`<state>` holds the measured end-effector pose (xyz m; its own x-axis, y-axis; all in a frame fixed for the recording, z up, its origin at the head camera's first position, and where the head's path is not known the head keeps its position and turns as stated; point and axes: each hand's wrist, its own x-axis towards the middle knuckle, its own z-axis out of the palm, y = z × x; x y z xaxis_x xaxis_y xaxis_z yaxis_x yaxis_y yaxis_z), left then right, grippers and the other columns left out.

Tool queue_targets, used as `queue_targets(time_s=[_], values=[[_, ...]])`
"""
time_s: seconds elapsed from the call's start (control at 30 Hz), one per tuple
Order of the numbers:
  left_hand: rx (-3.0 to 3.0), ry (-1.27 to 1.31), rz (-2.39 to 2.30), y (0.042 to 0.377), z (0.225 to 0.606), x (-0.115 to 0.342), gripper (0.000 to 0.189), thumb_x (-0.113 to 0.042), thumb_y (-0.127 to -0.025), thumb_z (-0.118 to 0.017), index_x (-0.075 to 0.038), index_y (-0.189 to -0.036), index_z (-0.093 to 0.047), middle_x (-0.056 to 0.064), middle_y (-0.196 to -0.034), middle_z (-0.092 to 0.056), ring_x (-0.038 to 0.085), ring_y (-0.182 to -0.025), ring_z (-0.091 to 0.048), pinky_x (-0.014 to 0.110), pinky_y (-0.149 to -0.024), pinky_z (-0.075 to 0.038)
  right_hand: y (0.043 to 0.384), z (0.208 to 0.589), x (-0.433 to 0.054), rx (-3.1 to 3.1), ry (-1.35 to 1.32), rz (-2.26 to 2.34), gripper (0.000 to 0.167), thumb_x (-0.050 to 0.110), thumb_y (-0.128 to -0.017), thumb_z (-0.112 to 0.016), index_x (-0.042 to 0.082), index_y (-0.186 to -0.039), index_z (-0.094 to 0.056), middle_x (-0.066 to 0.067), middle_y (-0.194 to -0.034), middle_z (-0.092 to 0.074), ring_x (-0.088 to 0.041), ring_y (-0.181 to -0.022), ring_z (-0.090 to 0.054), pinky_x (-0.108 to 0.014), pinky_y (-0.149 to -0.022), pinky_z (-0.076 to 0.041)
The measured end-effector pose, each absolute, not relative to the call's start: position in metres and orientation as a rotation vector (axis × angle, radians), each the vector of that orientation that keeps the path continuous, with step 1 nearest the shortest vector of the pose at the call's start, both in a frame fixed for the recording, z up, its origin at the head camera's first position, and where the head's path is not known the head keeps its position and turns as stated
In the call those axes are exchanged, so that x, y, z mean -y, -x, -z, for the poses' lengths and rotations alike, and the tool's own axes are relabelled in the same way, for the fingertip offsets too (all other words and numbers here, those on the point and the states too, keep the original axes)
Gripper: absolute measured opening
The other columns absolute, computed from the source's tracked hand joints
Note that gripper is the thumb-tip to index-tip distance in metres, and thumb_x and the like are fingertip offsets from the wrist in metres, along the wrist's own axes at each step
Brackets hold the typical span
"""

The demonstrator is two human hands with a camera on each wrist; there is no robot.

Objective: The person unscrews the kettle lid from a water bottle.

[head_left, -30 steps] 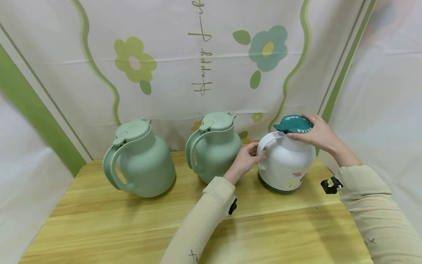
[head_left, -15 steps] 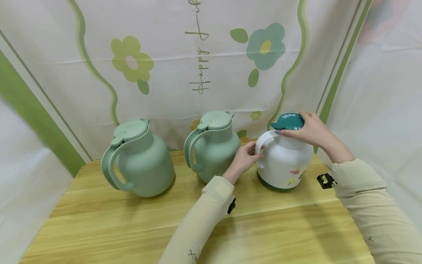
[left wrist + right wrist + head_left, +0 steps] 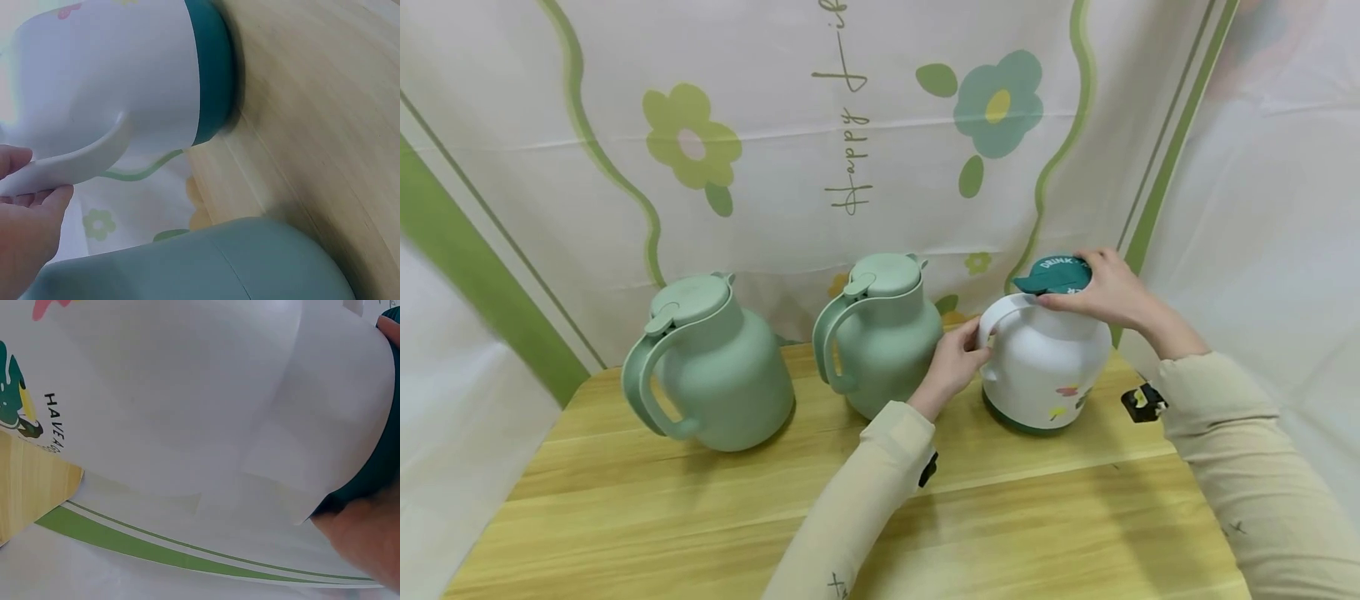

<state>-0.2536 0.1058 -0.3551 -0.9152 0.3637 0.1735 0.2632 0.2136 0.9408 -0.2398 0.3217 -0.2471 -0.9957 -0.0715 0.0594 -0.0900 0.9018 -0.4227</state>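
A white jug with a dark green base and printed flowers stands upright at the right of the table. Its dark green lid carries white lettering, partly covered by fingers. My left hand grips the jug's white handle, thumb on one side and fingers on the other. From the right, my right hand holds the lid by its edge, thumb at the front and fingers behind. The right wrist view catches the lid's rim between those fingers, at the jug's neck.
Close by my left hand is a pale green jug, and a second pale green jug stands further left. All are on a wooden table. A flower-printed white curtain hangs behind it.
My right hand has turned on the lid, moving slightly left and covering more of its lettering. My left hand keeps its grip on the handle. The head view has shifted a little.
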Motion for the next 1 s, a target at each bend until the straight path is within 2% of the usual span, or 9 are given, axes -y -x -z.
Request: queue_targets(time_s=[0.37,0.7,1.0], values=[[-2.353,-0.633,-1.835,0.255,0.358,-0.103,0.044,0.000,-0.090,-0.057,-0.007,-0.133,-0.055,0.012,-0.126,-0.064,0.022,-0.120,-0.059,0.031,-0.098,-0.050,0.241,0.243,-0.321,3.041,-0.221,-0.657,0.097,0.049,-0.081,-0.067,-0.011,-0.143,-0.024,-0.037,-0.140,-0.025,-0.048,-0.115,-0.038,-0.065,-0.093,-0.039],[-2.299,-0.601,-1.863,0.258,0.359,-0.103,0.047,0.002,-0.090,-0.056,-0.007,-0.136,-0.052,0.012,-0.129,-0.062,0.022,-0.122,-0.058,0.031,-0.099,-0.049,0.247,0.232,-0.326,3.132,-0.285,-0.572,0.094,0.045,-0.082,-0.068,-0.011,-0.144,-0.025,-0.037,-0.141,-0.024,-0.049,-0.117,-0.037,-0.067,-0.095,-0.038],[-2.293,-0.606,-1.858,0.257,0.359,-0.103,0.047,0.002,-0.091,-0.057,-0.007,-0.136,-0.052,0.011,-0.129,-0.062,0.022,-0.122,-0.058,0.031,-0.099,-0.049,0.248,0.227,-0.331,3.178,-0.360,-0.601,0.093,0.041,-0.081,-0.069,-0.006,-0.147,-0.022,-0.033,-0.143,-0.021,-0.047,-0.116,-0.038,-0.063,-0.091,-0.039]])
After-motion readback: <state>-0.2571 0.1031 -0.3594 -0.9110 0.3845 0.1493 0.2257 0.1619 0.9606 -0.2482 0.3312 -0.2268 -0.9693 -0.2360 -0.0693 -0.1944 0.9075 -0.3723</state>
